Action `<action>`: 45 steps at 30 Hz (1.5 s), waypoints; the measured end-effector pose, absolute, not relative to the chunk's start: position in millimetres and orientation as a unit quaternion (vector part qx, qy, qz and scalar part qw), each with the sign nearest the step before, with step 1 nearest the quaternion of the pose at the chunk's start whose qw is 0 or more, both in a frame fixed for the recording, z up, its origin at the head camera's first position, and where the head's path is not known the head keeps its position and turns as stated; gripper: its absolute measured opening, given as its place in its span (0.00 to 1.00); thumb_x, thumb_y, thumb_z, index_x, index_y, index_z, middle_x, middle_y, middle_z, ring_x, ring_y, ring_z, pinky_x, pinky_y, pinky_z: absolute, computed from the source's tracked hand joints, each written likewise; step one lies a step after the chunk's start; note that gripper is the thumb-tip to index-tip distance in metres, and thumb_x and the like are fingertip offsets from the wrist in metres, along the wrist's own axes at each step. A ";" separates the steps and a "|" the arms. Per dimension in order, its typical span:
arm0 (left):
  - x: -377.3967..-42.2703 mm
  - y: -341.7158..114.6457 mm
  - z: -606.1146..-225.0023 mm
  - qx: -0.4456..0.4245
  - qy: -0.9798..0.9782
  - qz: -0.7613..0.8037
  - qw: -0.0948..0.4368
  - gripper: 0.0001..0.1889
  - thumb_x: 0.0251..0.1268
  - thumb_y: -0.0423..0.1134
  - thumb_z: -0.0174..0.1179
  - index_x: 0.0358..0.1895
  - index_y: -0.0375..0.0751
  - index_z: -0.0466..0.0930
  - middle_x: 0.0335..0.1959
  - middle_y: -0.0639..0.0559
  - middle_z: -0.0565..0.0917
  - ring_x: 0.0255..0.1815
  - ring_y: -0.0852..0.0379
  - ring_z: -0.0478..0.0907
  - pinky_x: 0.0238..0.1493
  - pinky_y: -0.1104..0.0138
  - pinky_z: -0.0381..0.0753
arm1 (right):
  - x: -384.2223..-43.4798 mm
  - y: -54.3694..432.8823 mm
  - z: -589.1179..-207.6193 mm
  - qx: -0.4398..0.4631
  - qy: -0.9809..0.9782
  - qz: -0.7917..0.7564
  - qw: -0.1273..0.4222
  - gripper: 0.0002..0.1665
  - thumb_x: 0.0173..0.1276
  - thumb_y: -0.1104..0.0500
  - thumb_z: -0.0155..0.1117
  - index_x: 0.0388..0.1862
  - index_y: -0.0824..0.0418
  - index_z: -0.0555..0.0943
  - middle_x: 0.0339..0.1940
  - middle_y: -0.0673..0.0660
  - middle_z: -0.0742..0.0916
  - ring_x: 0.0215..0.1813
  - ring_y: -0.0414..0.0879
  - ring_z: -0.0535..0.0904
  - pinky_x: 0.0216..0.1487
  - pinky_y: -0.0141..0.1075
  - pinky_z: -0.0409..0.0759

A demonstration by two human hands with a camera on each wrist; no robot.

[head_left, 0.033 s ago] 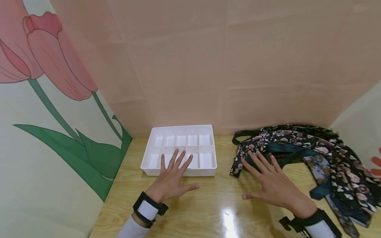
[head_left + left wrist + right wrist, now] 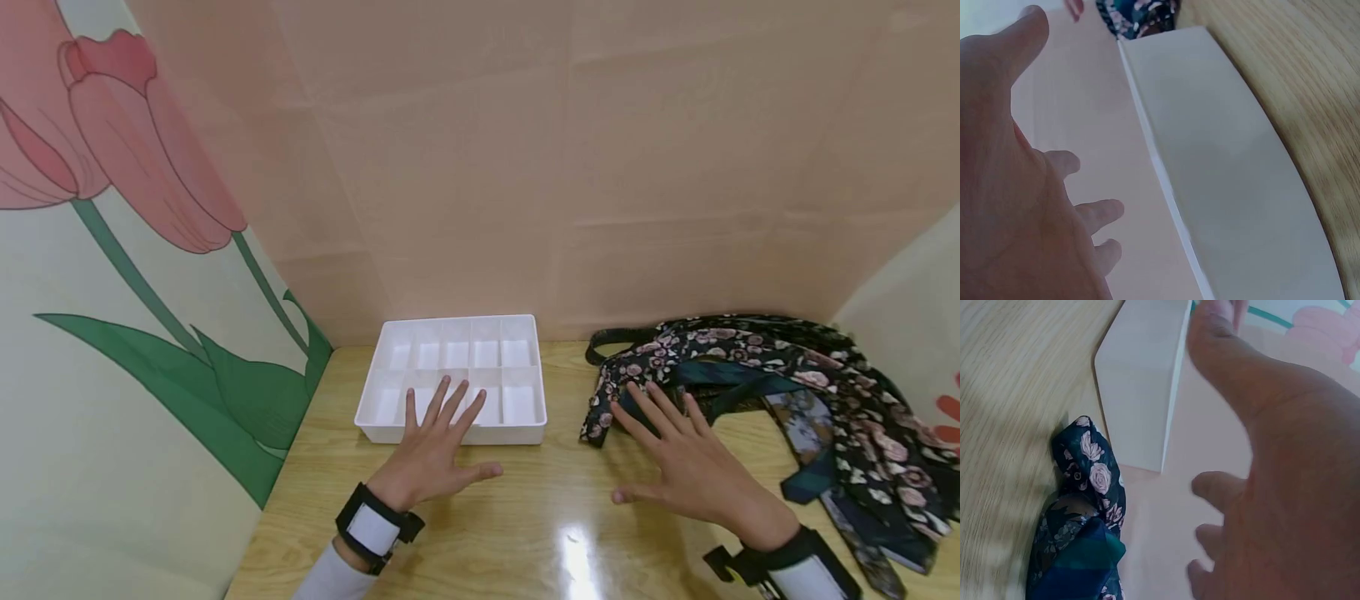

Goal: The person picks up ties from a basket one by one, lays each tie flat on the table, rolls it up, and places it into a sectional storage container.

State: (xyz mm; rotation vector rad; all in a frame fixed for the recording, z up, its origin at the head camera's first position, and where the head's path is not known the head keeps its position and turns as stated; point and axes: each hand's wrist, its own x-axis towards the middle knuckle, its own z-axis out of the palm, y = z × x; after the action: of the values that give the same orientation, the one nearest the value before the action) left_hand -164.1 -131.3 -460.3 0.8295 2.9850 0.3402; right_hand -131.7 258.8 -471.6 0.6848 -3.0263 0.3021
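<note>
My left hand (image 2: 433, 462), fingers spread and palm down, is raised before a white divided box (image 2: 513, 434); its fingertips overlap the box's front in the head view. The box has two rows of several compartments, with nothing lying in them. In the left wrist view the box's outer wall (image 2: 1210, 144) lies beyond the fingers. My right hand (image 2: 686, 467), also spread and holding nothing, hovers by a heap of long dark floral cloth strips (image 2: 757, 346), which look like narrow scarves. One folded end (image 2: 1094, 469) and a blue-green piece (image 2: 1082, 562) show in the right wrist view.
Both hands are over a light wooden table (image 2: 517, 533). A plain pinkish-beige backdrop (image 2: 465, 167) rises behind it, and a tulip-printed panel (image 2: 150, 375) stands at the left. The cloth heap spreads along the table's right side, near a pale panel (image 2: 915, 317).
</note>
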 end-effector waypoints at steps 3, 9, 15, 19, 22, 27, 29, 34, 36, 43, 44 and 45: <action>-163.7 -132.3 -460.6 0.265 0.958 0.112 0.013 0.54 0.66 0.80 0.52 0.88 0.57 0.47 0.90 0.45 0.49 0.91 0.39 0.35 0.79 0.24 0.31 | -132.0 259.4 -473.8 0.225 -0.969 0.096 0.017 0.68 0.59 0.19 0.67 0.88 0.49 0.57 0.91 0.61 0.47 0.91 0.64 0.37 0.84 0.64 0.20; -164.0 -134.0 -461.2 0.267 0.957 0.112 0.005 0.55 0.66 0.80 0.52 0.89 0.58 0.45 0.90 0.44 0.48 0.91 0.39 0.36 0.79 0.24 0.30 | -133.8 259.4 -476.5 0.239 -0.966 0.089 0.044 0.68 0.59 0.17 0.65 0.89 0.46 0.54 0.92 0.58 0.44 0.91 0.61 0.33 0.84 0.58 0.17; -163.5 -135.0 -462.3 0.269 0.955 0.127 0.013 0.54 0.67 0.78 0.54 0.89 0.57 0.47 0.90 0.44 0.47 0.91 0.40 0.35 0.79 0.25 0.30 | -135.3 254.1 -473.6 0.245 -0.962 0.106 0.060 0.65 0.62 0.22 0.68 0.89 0.47 0.55 0.92 0.59 0.47 0.90 0.66 0.44 0.86 0.62 0.24; -163.6 -134.5 -463.4 0.271 0.951 0.147 0.010 0.48 0.74 0.72 0.53 0.89 0.58 0.47 0.90 0.43 0.50 0.91 0.40 0.37 0.81 0.27 0.36 | -143.1 247.6 -472.6 0.255 -0.957 0.113 0.075 0.53 0.67 0.38 0.75 0.85 0.54 0.65 0.88 0.65 0.62 0.83 0.70 0.61 0.80 0.70 0.59; -164.2 -133.7 -465.5 0.272 0.949 0.158 -0.003 0.43 0.79 0.66 0.52 0.88 0.57 0.48 0.88 0.42 0.55 0.90 0.40 0.42 0.83 0.31 0.45 | -152.9 242.4 -479.0 0.274 -0.950 0.110 0.097 0.42 0.68 0.52 0.78 0.78 0.59 0.74 0.81 0.67 0.73 0.75 0.69 0.72 0.67 0.68 0.76; -165.5 -129.0 -470.2 0.281 0.941 0.182 -0.047 0.37 0.81 0.60 0.56 0.85 0.51 0.59 0.80 0.44 0.71 0.86 0.42 0.59 0.81 0.40 0.63 | -170.2 235.5 -499.0 0.290 -0.940 0.107 0.145 0.31 0.67 0.64 0.76 0.69 0.61 0.82 0.72 0.62 0.82 0.63 0.60 0.79 0.56 0.56 0.84; -166.0 -125.0 -471.4 0.291 0.934 0.195 -0.075 0.33 0.79 0.55 0.61 0.81 0.48 0.68 0.73 0.47 0.78 0.80 0.45 0.68 0.76 0.45 0.72 | -177.6 234.2 -508.4 0.292 -0.938 0.100 0.160 0.30 0.68 0.66 0.75 0.69 0.59 0.83 0.71 0.60 0.84 0.60 0.57 0.79 0.53 0.51 0.84; -164.6 -110.7 -472.9 0.321 0.916 0.200 -0.131 0.22 0.76 0.44 0.67 0.68 0.46 0.82 0.58 0.54 0.87 0.60 0.55 0.82 0.59 0.60 0.85 | -191.6 231.5 -528.9 0.287 -0.943 0.069 0.157 0.34 0.68 0.72 0.71 0.72 0.53 0.82 0.71 0.56 0.84 0.55 0.51 0.73 0.48 0.43 0.73; -163.1 -104.4 -474.7 0.328 0.915 0.196 -0.134 0.18 0.76 0.42 0.67 0.65 0.47 0.84 0.54 0.56 0.88 0.54 0.58 0.84 0.53 0.65 0.86 | -194.3 229.9 -534.4 0.285 -0.944 0.050 0.158 0.33 0.67 0.73 0.71 0.69 0.53 0.85 0.67 0.56 0.86 0.53 0.52 0.72 0.46 0.43 0.69; -160.5 -83.4 -489.8 0.347 0.910 0.195 -0.115 0.12 0.76 0.40 0.66 0.58 0.48 0.88 0.49 0.58 0.89 0.46 0.64 0.85 0.46 0.73 0.84 | -197.6 226.0 -543.1 0.288 -0.933 0.034 0.211 0.16 0.62 0.74 0.72 0.42 0.54 0.90 0.47 0.57 0.81 0.48 0.55 0.70 0.45 0.45 0.68; -160.6 -80.3 -492.7 0.351 0.908 0.196 -0.115 0.11 0.76 0.41 0.66 0.57 0.48 0.89 0.49 0.59 0.89 0.45 0.65 0.85 0.46 0.74 0.83 | -197.6 225.7 -542.9 0.290 -0.931 0.035 0.220 0.15 0.62 0.73 0.73 0.39 0.54 0.89 0.46 0.57 0.81 0.48 0.56 0.71 0.45 0.46 0.69; -160.5 -77.4 -495.4 0.354 0.906 0.200 -0.114 0.11 0.76 0.41 0.66 0.56 0.49 0.89 0.48 0.59 0.89 0.45 0.66 0.85 0.46 0.74 0.83 | -197.2 225.1 -542.1 0.294 -0.928 0.037 0.228 0.13 0.61 0.72 0.74 0.38 0.55 0.89 0.47 0.57 0.82 0.50 0.57 0.72 0.46 0.47 0.71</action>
State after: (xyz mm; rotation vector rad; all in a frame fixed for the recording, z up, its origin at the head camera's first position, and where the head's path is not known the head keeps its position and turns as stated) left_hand -160.5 -77.4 -495.4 1.2022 3.0753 0.6771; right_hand -197.2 225.1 -542.1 0.8086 -2.5544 0.1018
